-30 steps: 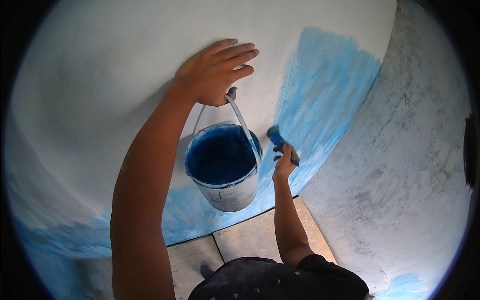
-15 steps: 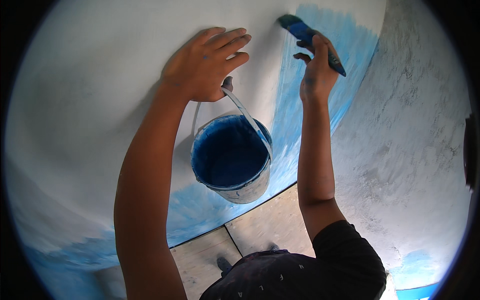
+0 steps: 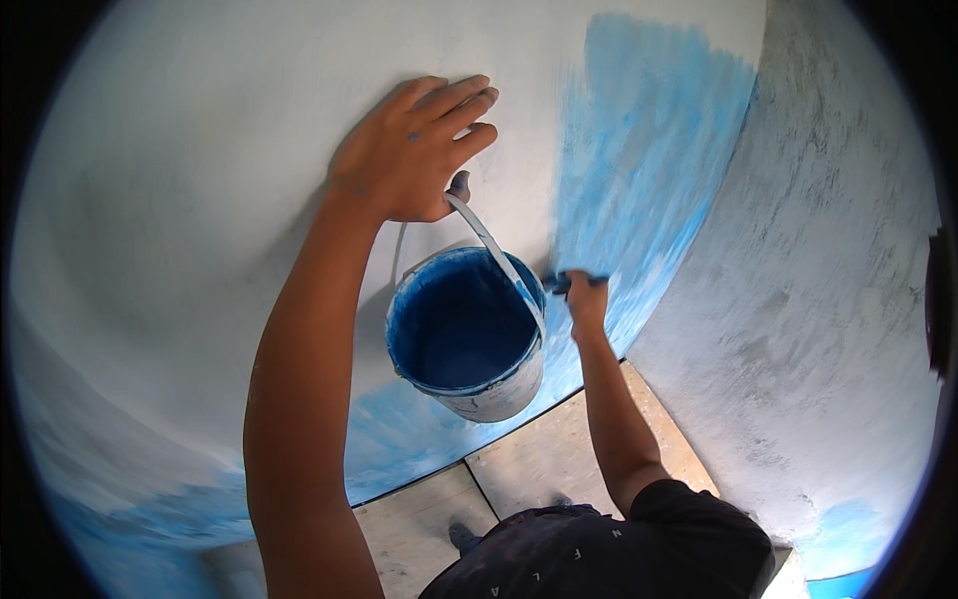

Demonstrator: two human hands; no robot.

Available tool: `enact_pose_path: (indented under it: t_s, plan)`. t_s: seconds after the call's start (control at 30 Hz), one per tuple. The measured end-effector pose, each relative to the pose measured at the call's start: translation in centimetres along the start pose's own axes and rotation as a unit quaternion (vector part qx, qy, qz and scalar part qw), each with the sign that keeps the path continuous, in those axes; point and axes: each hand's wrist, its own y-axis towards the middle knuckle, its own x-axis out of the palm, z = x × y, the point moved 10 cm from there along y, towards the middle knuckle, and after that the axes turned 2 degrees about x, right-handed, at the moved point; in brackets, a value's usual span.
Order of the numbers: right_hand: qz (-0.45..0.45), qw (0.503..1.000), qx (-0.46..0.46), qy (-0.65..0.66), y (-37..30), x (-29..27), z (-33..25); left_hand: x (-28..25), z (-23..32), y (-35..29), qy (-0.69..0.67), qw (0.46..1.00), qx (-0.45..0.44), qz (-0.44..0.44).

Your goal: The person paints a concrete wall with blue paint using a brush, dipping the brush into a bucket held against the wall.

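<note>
Against the white wall [image 3: 200, 200], left hand [image 3: 414, 150] lies flat, bucket [image 3: 467, 334] handle hooked under thumb; right hand [image 3: 587, 299] fist-closed on blue brush [image 3: 571, 283] at painted patch [image 3: 649, 170].

- Soft, even daylight fills the frame; the white wall [image 3: 200, 180] at upper left is bright without glare.
- A faint shadow lies on the wall just left of the left hand [image 3: 414, 150] and forearm.
- The inside of the bucket [image 3: 467, 334] at centre is dark.
- Fisheye bending curves the wall's lower edge; black corners ring the circular picture.
- The brush [image 3: 571, 283] and the right hand [image 3: 587, 304] are slightly motion-blurred; the rim is soft.
</note>
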Motion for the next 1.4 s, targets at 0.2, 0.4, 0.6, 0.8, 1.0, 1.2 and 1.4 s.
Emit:
enact_pose_path:
  t_s: [0.2, 0.4, 0.6, 0.8, 1.0, 1.2, 1.4]
  plan:
    - [-0.036, 0.945, -0.171, 0.277, 2.4, 2.6, -31.4, -0.8, -0.4, 0.5, -0.024, 1.0, 0.011, -0.006]
    - [-0.045, 0.879, -0.325, 0.346, 2.8, 3.8, -36.9, -0.9, -0.2, 0.6, -0.024, 0.999, 0.016, -0.016]
    - [-0.001, 0.965, -0.181, 0.191, 0.5, 2.0, -22.7, -1.7, -0.2, 0.2, -0.035, 0.999, 0.021, 0.01]
    - [0.015, 0.956, -0.252, 0.148, 0.2, 0.9, -34.4, -1.3, 0.1, 0.8, -0.025, 0.999, 0.027, 0.009]
    - [-0.068, 0.891, -0.253, 0.37, 0.2, 4.5, -37.5, -1.5, -0.4, -0.1, -0.061, 0.998, -0.006, 0.021]
    - [0.019, 0.976, 0.045, 0.211, -2.5, 1.3, -11.2, -2.2, -0.7, 0.0, -0.095, 0.995, 0.006, 0.042]
    - [0.004, 0.996, 0.084, 0.015, -1.6, -0.1, -6.4, -1.7, -0.7, -0.2, -0.106, 0.994, 0.016, 0.036]
